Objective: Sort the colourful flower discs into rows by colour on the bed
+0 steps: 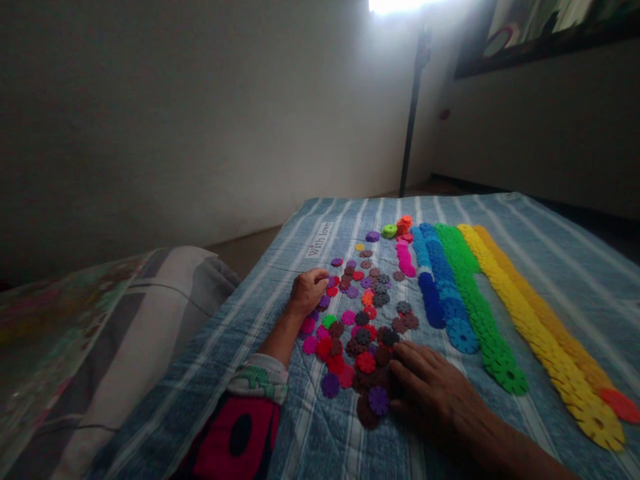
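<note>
A loose heap of flower-shaped plastic discs point(365, 362) in brown, red, purple, pink and black lies on the striped blue cloth. My left hand point(309, 291) is at the heap's left edge, its fingers curled and closed beside red and purple discs point(332, 291). What its fingertips hold, if anything, is hidden. At the heap's near right side rests my right hand point(435, 383), palm down with fingers stretched out. Its fingertips touch or nearly touch brown discs point(383, 355). A purple disc point(379, 401) lies just left of that hand.
Overlapping discs form long rows to the right: blue point(443, 287), green point(480, 320), yellow point(545, 347) and orange point(560, 327). A short pink row point(405, 259) and small stacks, including lime green discs point(390, 231), are farther back. A lamp stand point(413, 120) rises beyond the cloth.
</note>
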